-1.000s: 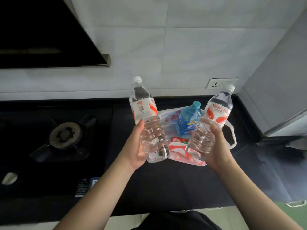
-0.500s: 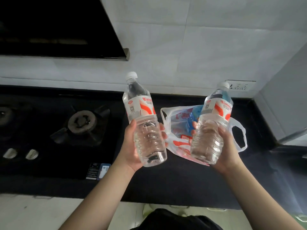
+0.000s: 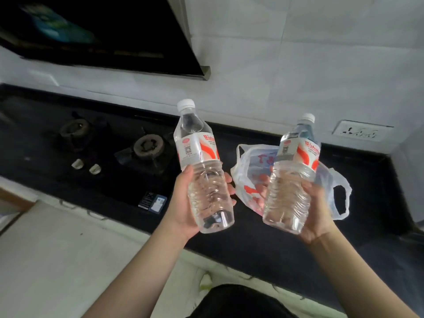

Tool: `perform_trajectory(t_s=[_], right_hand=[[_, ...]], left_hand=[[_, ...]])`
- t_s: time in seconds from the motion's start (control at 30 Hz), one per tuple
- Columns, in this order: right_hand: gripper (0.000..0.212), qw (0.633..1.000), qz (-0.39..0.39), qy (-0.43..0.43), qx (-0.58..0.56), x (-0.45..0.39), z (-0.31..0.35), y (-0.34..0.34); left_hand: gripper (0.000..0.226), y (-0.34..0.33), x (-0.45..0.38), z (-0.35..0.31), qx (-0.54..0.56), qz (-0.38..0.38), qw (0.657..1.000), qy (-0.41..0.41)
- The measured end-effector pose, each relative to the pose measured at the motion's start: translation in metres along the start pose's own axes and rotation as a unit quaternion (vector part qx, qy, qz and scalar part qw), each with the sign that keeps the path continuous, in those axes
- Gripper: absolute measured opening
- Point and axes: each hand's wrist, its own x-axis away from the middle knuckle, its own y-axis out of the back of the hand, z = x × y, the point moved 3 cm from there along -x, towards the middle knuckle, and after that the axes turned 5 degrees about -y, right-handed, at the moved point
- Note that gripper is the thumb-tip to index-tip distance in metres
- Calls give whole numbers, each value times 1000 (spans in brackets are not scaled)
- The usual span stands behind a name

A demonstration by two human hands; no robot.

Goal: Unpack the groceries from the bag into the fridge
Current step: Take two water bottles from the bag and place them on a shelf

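My left hand grips a clear water bottle with a white cap and a red-and-white label, held upright above the black countertop. My right hand grips a second bottle of the same kind, tilted slightly left. Behind and between the bottles lies a white plastic grocery bag with red print on the counter, one handle loop sticking out at the right. What is inside the bag is hidden by the right bottle. The fridge is not in view.
A black gas hob with two burners and two knobs fills the counter's left. A dark range hood hangs above it. A wall socket sits on the white tiled wall at right. Pale floor shows below the counter's edge.
The view has swung left and back, so more of the hob and the floor shows. Both hands keep their bottles, now further from the bag. The blue-capped bottle in the bag is no longer visible.
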Motion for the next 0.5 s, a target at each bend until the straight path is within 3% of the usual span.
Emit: perform_trajectory(t_s=[0.1,0.33,0.5], right_hand=[[68,998,41,-47,15,-3,-14,-2],[95,984,85,-152,33,-21,-63,-22],[82,960,148,-231,53,-27,-117,-68]], left_hand=[[71,-5,22,3,1,-33,999,-27],[78,16,92,-12,12,-143,987,-70],[66,42,163,-32,77,-150,976,-140]])
